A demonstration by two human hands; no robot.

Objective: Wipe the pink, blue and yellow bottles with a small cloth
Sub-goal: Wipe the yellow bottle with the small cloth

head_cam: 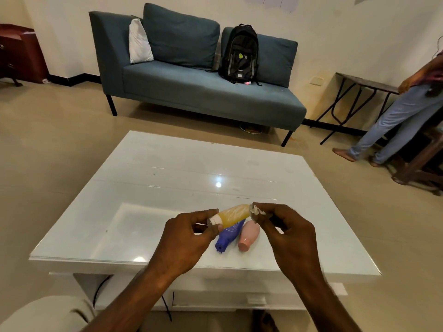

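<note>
My left hand point(189, 238) pinches the white cap end of the yellow bottle point(233, 215) and holds it in the air, lying sideways above the table. At the bottle's far end my right hand point(287, 232) pinches a small white cloth point(257, 210) against it. Beneath the yellow bottle, the blue bottle point(227, 237) lies on the white table point(167, 188) with its cap toward me. The pink bottle point(249, 236) lies just to its right, cap also toward me.
A blue sofa point(203, 89) with a black backpack point(239, 53) stands behind the table. A person in jeans point(395, 121) stands at the right by a dark side table point(359, 97). Beige floor surrounds the table.
</note>
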